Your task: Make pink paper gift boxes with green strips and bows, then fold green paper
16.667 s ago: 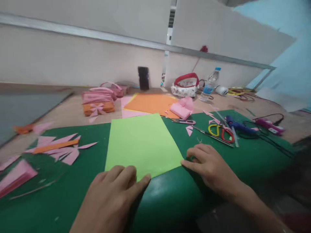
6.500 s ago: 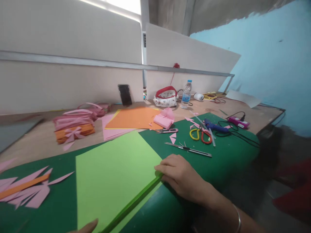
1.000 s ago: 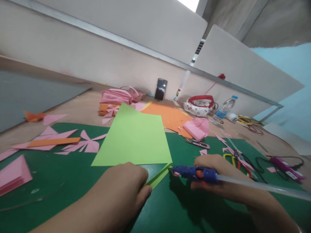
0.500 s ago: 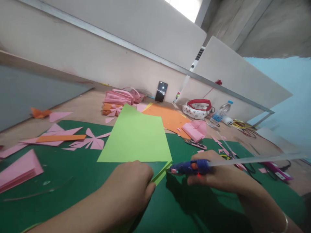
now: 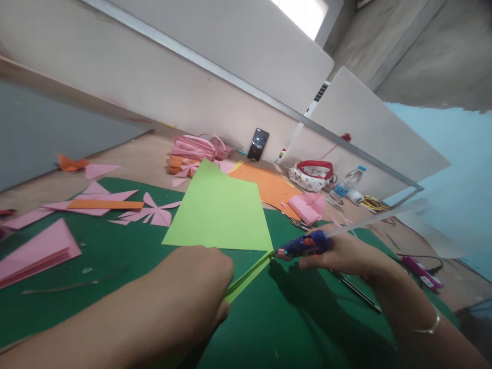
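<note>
My left hand (image 5: 198, 287) is closed on a folded light-green paper strip (image 5: 249, 277), which slants up to the right out of my fingers. In my right hand (image 5: 342, 251) is a blue hot glue gun (image 5: 302, 245), with a long clear glue stick (image 5: 376, 218) jutting from its back. The gun's nozzle meets the strip's far end, or hovers just over it; I cannot tell which. Just beyond my hands a light-green paper sheet (image 5: 221, 210) lies on the green cutting mat (image 5: 307, 318). My left hand hides the near part of the strip.
Pink paper cutouts (image 5: 156, 211) and an orange strip (image 5: 105, 204) lie at the left. Orange paper (image 5: 265, 184), a phone (image 5: 258, 144), a pouch (image 5: 311, 175) and a water bottle (image 5: 348, 183) are at the back. A pen (image 5: 357, 292) and a purple power strip (image 5: 423, 274) are at the right.
My left hand has slid down and left along the strip, so more of it shows. The glue gun has tilted, its rear higher, with its nozzle near the strip's far end. The view has shifted slightly.
</note>
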